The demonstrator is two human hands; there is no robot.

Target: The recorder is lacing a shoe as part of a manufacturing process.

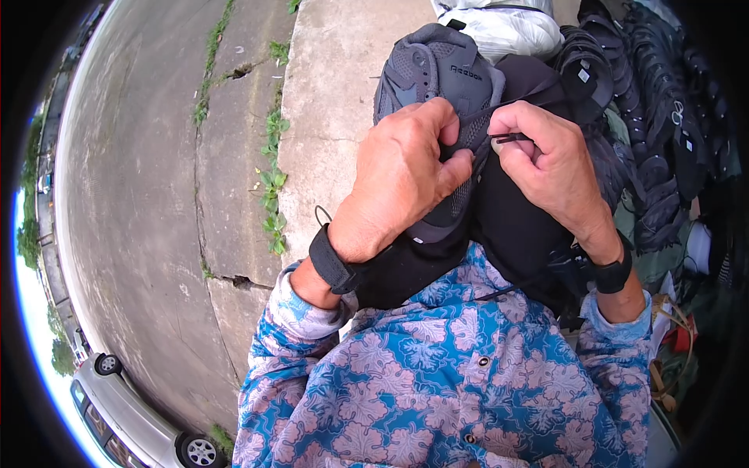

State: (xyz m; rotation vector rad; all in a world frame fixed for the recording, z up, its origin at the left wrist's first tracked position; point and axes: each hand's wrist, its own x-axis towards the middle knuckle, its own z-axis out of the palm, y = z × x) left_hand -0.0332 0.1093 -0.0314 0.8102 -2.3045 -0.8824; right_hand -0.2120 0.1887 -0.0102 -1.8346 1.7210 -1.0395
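A dark grey sneaker upper (437, 58) lies over my left thigh, with mesh panels and lace holes showing and no sole visible. My left hand (402, 168) is curled over its middle, thumb and forefinger closing on its right side; the other fingertips are hidden. Just to the right, my right hand (550, 152) pinches a thin black lace (511, 138) between thumb and bent fingers, its tips poking out to the left. Dark strands run from the upper toward this hand. Both wrists wear black straps.
Stacked rows of dark shoe uppers (640, 117) fill the right side. Beyond my knees sits a white plastic bag (507, 31). A raised concrete slab (324, 101) lies to the left, edged by weeds (273, 179). A silver vehicle (133, 421) stands at the lower left.
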